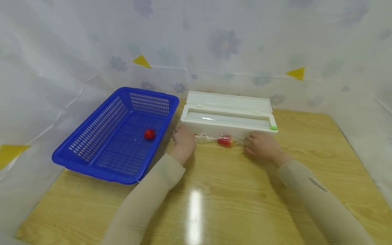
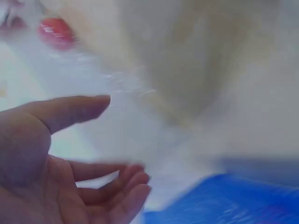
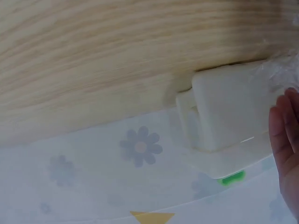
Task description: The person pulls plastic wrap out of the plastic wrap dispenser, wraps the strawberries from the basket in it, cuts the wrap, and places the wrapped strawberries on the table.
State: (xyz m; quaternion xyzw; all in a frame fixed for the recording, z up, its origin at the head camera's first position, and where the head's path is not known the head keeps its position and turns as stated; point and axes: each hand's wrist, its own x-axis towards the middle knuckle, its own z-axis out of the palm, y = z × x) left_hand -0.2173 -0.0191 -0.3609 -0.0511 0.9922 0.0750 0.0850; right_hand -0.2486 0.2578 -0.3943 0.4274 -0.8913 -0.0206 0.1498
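Note:
A small red-and-yellow fruit, wrapped in clear plastic film, lies on the table against the front of a white cling film dispenser. The film trails out on both sides of the fruit. Beside its left end is my left hand, thumb and fingers apart in the left wrist view, nothing between them. At the opposite end, my right hand has its fingertips right at the film, fingers loosely extended; its thumb is out of the right wrist view. The dispenser's lid stands raised behind it.
To the left stands a blue plastic basket holding a round red fruit. A green slider sits at the dispenser's right end. Behind the wooden table hangs a flowered white curtain with yellow triangles.

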